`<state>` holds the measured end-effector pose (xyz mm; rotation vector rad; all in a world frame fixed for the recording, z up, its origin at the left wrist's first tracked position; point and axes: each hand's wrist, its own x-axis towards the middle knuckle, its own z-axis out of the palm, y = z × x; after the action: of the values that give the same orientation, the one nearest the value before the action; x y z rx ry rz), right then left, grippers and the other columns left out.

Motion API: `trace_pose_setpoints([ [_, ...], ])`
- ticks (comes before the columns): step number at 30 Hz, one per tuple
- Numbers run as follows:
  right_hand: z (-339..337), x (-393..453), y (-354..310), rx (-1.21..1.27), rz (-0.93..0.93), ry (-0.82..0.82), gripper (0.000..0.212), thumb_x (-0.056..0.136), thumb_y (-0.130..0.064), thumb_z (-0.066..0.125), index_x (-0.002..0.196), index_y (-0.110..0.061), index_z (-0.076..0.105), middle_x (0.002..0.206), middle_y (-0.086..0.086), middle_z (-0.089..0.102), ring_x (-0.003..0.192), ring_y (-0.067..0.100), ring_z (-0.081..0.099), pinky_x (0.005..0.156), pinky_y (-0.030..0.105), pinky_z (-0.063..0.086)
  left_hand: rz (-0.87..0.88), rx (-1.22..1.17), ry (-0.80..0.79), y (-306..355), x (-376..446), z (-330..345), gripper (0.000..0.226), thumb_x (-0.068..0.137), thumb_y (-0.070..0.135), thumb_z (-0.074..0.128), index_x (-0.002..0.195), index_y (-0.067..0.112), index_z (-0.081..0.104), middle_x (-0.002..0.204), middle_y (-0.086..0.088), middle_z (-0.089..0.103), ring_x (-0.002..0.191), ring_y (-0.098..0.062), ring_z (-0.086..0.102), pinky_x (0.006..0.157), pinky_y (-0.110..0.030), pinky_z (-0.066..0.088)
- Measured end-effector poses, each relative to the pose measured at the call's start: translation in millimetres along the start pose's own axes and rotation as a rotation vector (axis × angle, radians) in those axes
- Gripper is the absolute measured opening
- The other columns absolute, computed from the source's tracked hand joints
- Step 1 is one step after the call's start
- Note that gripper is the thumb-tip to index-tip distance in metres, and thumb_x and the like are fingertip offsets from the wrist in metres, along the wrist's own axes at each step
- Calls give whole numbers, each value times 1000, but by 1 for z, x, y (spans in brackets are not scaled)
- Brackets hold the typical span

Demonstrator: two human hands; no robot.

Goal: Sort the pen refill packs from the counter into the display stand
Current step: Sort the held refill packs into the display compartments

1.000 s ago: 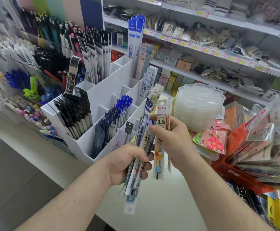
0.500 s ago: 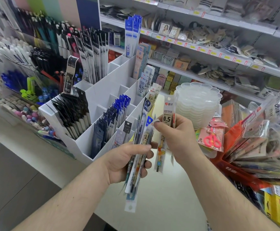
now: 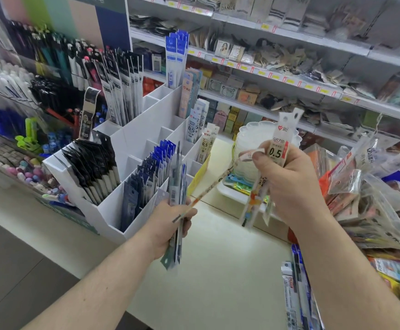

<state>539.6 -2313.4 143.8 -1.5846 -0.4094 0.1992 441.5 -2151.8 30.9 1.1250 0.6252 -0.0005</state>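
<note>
Left hand [image 3: 168, 225] gripping refill bundle [image 3: 176, 186], right hand [image 3: 287, 184] pinching 0.5 pack [image 3: 277, 148]

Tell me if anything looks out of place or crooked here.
One thin refill pack slants loose between the left hand and right hand, out of line with the left hand's upright bundle. In the display stand, a black pack sticks up alone.

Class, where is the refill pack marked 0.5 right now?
In the head view, the 0.5 refill pack is right of centre, held upright in the right hand, in front of the stack of clear trays.
</note>
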Motion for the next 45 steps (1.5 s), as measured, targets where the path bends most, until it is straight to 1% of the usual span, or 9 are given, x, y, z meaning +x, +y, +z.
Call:
trace_pose_setpoints([
  [5,-14,-1,-4,8,17,-1,23,91,2,63,75,-14,62,74,7,64,82,25,65,89,54,56,32,-157,-169,18,-9,8,66,69,20,74,123,-10,50,84,-17,67,60,-19,64,42,-23,44],
  [10,-16,2,11,-97,109,11,21,89,2,65,75,-13,64,74,7,65,82,28,64,92,60,50,53,-73,-410,29,-17,14,39,78,51,66,84,13,70,91,-13,67,66,-21,69,52,-23,51],
  [13,-18,3,16,-85,137,35,22,90,1,65,74,-14,66,75,11,63,79,30,60,92,61,48,105,76,-544,29,-18,14,38,64,34,88,94,15,73,89,-10,72,66,-20,68,54,-24,51],
  [21,-20,1,28,156,185,104,33,79,-26,68,99,-1,68,81,19,62,55,14,60,53,27,53,86,57,-159,16,-11,25,29,78,-3,75,100,3,58,76,-10,74,56,-18,65,54,-26,52],
  [26,7,-13,45,199,234,-20,54,54,-41,94,84,-3,71,85,27,70,79,44,66,69,65,55,127,-56,-100,11,-8,34,52,67,14,77,113,-5,61,93,-17,75,82,-28,73,70,-38,58],
  [29,23,-15,55,155,163,110,26,66,-17,90,71,-10,66,64,17,62,62,35,53,48,44,45,126,-125,-167,10,-9,39,29,69,15,70,96,3,65,83,-10,75,74,-21,73,63,-30,57],
  [36,30,-14,52,198,146,138,26,77,3,77,88,-16,64,67,-3,72,62,16,68,58,35,58,139,-108,-175,8,-9,34,38,71,14,83,105,2,70,99,-15,73,93,-28,69,87,-41,56],
  [41,25,-9,51,234,365,152,50,91,-59,52,96,-12,66,58,-4,52,48,12,41,48,27,30,190,-23,-111,5,-5,27,31,60,5,84,88,12,73,88,-11,76,85,-29,70,84,-46,54],
  [45,14,-9,45,530,611,151,35,97,-17,37,107,2,65,65,3,42,51,14,35,47,25,24,215,-35,-90,9,-2,21,26,73,-4,77,95,7,69,92,-10,77,88,-26,72,84,-38,58],
])
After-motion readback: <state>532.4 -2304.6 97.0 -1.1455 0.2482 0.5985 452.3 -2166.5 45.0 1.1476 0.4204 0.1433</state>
